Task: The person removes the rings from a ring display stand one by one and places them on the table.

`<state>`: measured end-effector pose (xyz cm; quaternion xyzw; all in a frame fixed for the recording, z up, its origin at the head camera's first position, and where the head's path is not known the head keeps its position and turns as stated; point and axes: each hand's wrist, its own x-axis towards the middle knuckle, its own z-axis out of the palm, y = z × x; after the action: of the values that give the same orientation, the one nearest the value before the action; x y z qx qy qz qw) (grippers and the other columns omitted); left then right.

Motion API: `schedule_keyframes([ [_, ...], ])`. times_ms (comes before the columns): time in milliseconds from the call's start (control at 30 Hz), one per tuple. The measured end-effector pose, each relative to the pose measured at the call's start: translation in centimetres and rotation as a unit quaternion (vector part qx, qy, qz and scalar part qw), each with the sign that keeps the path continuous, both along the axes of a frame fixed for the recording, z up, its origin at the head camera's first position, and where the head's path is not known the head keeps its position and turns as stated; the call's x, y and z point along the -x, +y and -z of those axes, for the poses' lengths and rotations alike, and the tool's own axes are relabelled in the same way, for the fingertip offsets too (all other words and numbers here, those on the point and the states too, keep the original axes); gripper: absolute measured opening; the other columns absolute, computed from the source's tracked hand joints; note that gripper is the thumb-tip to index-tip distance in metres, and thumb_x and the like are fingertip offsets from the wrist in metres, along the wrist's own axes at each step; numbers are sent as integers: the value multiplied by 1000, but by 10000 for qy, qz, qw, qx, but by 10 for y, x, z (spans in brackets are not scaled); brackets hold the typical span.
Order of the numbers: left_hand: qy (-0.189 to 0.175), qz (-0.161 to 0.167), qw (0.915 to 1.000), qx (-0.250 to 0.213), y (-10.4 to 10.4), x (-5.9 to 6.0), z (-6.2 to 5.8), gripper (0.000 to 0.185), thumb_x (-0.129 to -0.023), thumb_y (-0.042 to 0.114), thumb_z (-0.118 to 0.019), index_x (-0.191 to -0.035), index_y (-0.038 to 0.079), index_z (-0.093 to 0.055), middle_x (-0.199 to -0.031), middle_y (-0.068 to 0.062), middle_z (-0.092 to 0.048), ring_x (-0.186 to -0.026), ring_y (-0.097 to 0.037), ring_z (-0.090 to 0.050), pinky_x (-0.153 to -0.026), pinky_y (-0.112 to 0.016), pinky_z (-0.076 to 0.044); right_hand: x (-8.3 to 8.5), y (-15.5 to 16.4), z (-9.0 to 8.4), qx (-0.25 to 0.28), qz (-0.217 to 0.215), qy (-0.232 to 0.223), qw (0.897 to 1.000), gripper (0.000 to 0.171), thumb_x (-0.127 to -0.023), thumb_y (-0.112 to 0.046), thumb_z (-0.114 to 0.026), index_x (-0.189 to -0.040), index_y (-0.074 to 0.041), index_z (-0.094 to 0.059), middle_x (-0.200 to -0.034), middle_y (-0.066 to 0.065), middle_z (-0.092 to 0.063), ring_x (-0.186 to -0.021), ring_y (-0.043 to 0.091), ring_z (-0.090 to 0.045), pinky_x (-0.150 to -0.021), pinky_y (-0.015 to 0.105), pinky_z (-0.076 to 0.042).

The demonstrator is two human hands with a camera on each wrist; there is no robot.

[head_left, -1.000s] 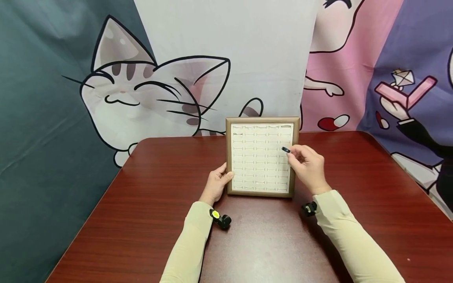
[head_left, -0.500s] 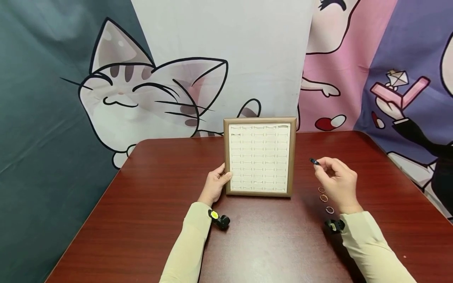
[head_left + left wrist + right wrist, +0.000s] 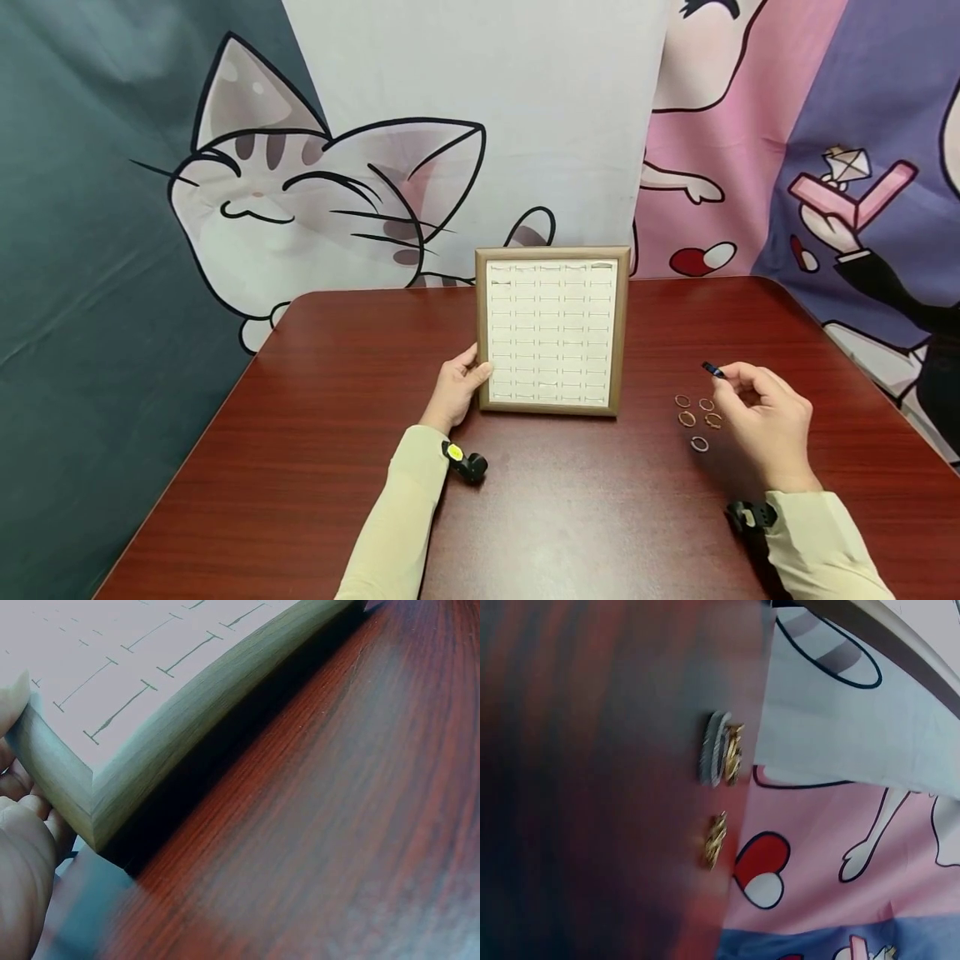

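A ring display board with a wooden frame [image 3: 552, 252] stands leaning back on the table, its cream face crossed by rows of slits. My left hand [image 3: 453, 392] grips its left side near the lower corner, thumb on the front and fingers behind. In the left wrist view, that frame corner [image 3: 94, 795] is close up. Well to the right of the board, my right hand [image 3: 768, 429] pinches a small dark ring [image 3: 712, 369] between thumb and fingertips. Below it on the table lie several rings, among them a silver ring [image 3: 700, 451] and a gold ring [image 3: 687, 426].
The dark red wooden table [image 3: 300, 467] extends around both hands. Behind it hangs a cloth backdrop [image 3: 420, 67] printed with cartoon figures. In the right wrist view, a silver ring [image 3: 712, 750] stands close beside one gold ring [image 3: 734, 754], with another gold ring [image 3: 715, 840] apart.
My right hand has moved right and down from the board's face with the dark ring, uncovering the rings on the table. My left hand keeps its grip on the board.
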<state>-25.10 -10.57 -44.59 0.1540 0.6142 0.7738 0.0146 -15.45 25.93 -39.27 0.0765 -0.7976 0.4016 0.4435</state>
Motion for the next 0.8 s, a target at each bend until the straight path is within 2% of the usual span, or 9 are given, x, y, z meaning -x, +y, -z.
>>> schedule_keyframes([
  [200,-9,3,10000,9,0,0,-1,49,-90,-4,-53,-137,-7,-38,-125,-34,-49,-89,-5,-63,-77,-21,-53,-7,10,3,3,154,-87,9998,9,-69,7,-64,-73,-1,-67,-67,-29,-51,-58,-16,-45,-54,-1,-33],
  [333,-14,-17,10000,25,0,0,-1,50,-90,-5,-53,-137,-8,-38,-124,-35,-49,-89,-5,-62,-77,-21,-53,-11,18,4,-48,208,-341,9992,15,-65,10,-68,-74,-2,-67,-66,-28,-51,-58,-16,-44,-55,-2,-34],
  [533,-44,-56,10000,20,1,0,-1,50,-90,-5,-53,-137,-8,-37,-124,-34,-49,-88,-5,-62,-77,-20,-53,-14,35,14,207,-56,-1051,9942,13,-71,6,-70,-77,-4,-66,-61,-22,-53,-56,-8,-46,-50,4,-36],
  [700,-100,-46,9999,-23,1,-1,-1,49,-90,-6,-52,-137,-7,-38,-125,-34,-49,-88,-5,-63,-76,-20,-53,-18,43,20,318,-336,-1689,9846,10,-75,2,-70,-79,-5,-65,-60,-18,-55,-55,-4,-48,-49,8,-38],
  [800,-107,-56,9999,-22,1,-1,-1,49,-89,-6,-52,-137,-7,-39,-125,-34,-48,-89,-5,-62,-77,-20,-53,-21,46,20,190,-442,-2079,9770,12,-75,2,-69,-79,-8,-64,-60,-18,-54,-54,-3,-48,-49,10,-39],
])
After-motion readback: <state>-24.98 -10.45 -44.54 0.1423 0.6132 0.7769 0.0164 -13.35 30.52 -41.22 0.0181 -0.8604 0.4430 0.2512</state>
